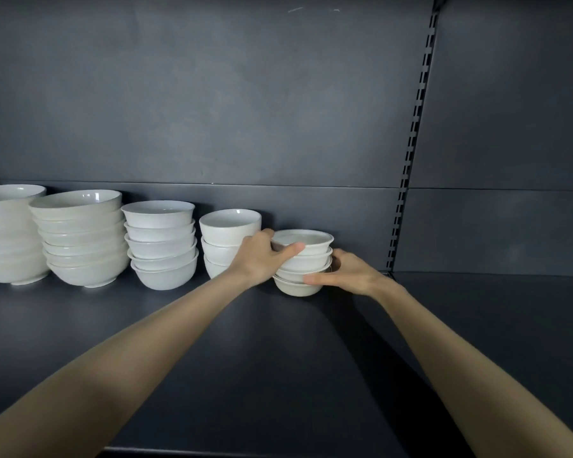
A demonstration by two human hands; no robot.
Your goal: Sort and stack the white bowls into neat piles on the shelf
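Note:
Five piles of white bowls stand in a row along the back of a dark shelf (278,358). The rightmost pile of small bowls (306,259) is gripped from both sides. My left hand (265,256) holds its left side, thumb across the upper bowls. My right hand (344,272) holds its right side, thumb on the lower bowls. To the left stand a pile of three cup-like bowls (227,236), a pile of medium bowls (161,242), a pile of wider bowls (80,236) and the largest pile (7,233), cut off by the frame's left edge.
A dark back wall rises behind the bowls. A slotted upright rail (411,150) runs down the wall right of the small pile. The shelf's front edge (245,452) lies near the frame's bottom.

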